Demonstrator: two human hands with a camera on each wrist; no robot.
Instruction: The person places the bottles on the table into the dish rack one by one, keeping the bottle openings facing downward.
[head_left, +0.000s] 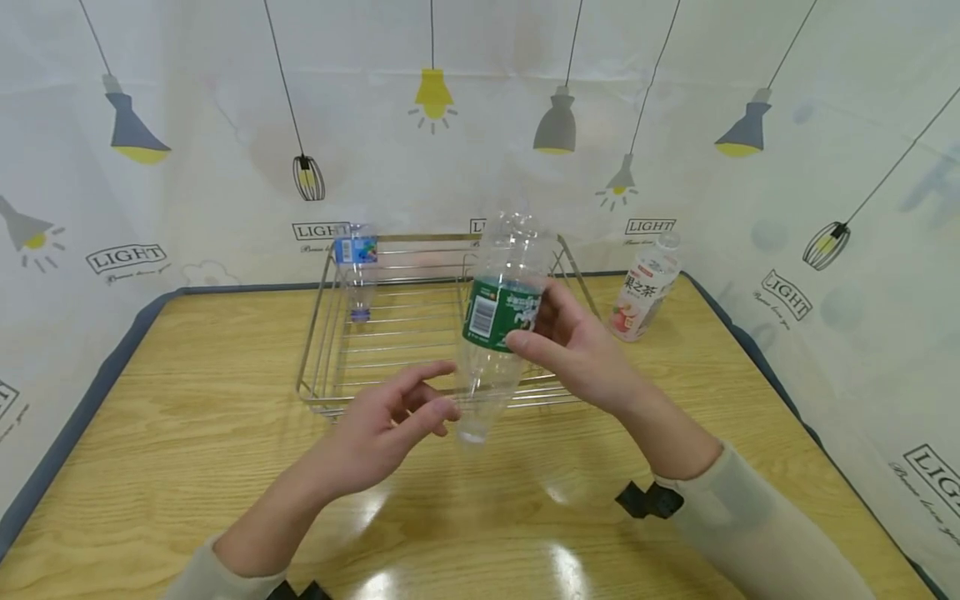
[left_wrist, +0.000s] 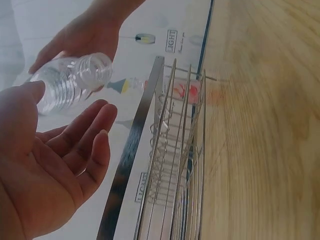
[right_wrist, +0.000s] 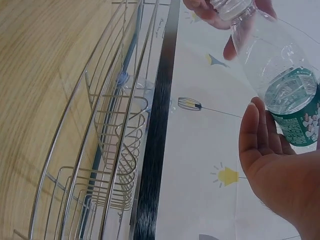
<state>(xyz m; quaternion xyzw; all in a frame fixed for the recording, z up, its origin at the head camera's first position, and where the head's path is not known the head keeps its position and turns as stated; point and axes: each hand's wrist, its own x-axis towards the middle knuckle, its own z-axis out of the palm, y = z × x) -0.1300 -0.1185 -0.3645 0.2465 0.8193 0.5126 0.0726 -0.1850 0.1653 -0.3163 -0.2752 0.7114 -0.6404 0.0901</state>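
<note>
A clear, ribbed plastic bottle with a green label [head_left: 491, 310] tilts neck-down in the right hand [head_left: 583, 354], whose grip curls round the label; the left hand [head_left: 386, 429], loosely spread, is just beside its neck. A silvery wire rack [head_left: 408, 348] stands behind on the wood-grained tabletop [head_left: 187, 400].

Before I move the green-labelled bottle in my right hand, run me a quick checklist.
1. Right hand gripping the green-labelled bottle: ok, held at the label.
2. Bottle neck down: ok, though tilted.
3. Left hand clear of the bottle: cannot tell; fingertips are by the neck, contact unclear.
4. Bottle down inside the wire rack: not ok, held above the rim.
5. Blue-labelled bottle in the rack, cap down: ok.
6. White-labelled tea bottle upright beside the rack: ok.
</note>
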